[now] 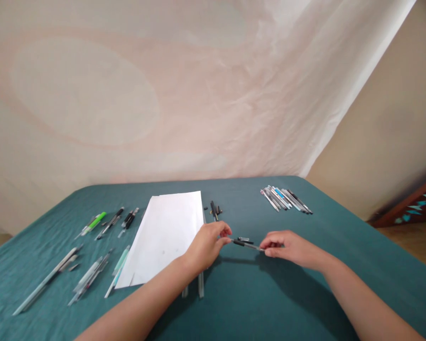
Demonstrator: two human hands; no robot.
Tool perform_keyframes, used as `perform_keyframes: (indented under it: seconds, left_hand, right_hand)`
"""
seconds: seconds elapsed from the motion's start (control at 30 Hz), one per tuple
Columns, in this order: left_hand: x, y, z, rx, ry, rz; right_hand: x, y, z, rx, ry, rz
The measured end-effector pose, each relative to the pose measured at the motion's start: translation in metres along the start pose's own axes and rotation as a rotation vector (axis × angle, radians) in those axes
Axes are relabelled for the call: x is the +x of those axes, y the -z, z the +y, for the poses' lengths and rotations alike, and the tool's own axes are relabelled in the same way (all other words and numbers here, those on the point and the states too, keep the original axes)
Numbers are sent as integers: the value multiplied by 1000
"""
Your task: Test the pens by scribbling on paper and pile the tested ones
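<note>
My left hand (210, 242) pinches one end of a slim pen (249, 245) with a clear barrel and a black grip. At the pen's other end, the thumb and fingers of my right hand (286, 245) are closed on it. The pen is stretched almost level between both hands, just above the green cloth. Behind it a small clear-and-black pen part (244, 239) shows. Both ends of the pen are hidden by my fingertips. Beside my left hand is a stack of white paper (170, 227).
Small black pen parts (215, 208) lie beyond my left hand. A row of pens (286, 199) sits at the far right. Left of the paper are a green pen (96, 222), black-gripped pens (129, 219) and long clear barrels (46, 282). Clear tubes (200, 285) protrude below the paper.
</note>
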State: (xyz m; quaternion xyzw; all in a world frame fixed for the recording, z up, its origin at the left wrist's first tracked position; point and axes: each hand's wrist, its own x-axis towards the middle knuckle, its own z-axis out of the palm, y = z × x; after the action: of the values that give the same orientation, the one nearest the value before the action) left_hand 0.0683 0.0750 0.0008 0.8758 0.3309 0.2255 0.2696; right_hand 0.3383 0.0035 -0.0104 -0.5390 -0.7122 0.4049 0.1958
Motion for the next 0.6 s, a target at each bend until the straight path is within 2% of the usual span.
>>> perform_keyframes:
  seconds: [0.13, 0.27, 0.37, 0.47, 0.53, 0.6]
  left_hand:
    - [1, -4, 3, -429, 126, 88]
    - [2, -14, 4, -881, 258, 41]
    - [1, -20, 8, -993, 295, 6]
    - [-1, -21, 17, -1013, 263, -33]
    - [-2, -17, 23, -1049, 236, -53]
    - [-3, -11, 28, -1116, 254, -60]
  right_hand:
    - [3, -19, -15, 20, 2, -17]
    - [9, -38, -21, 278, -2, -40]
    - [13, -51, -24, 403, 20, -18]
    - [15, -58, -27, 372, 45, -13]
    - [15, -56, -27, 321, 57, 1]
    - [18, -46, -25, 254, 56, 72]
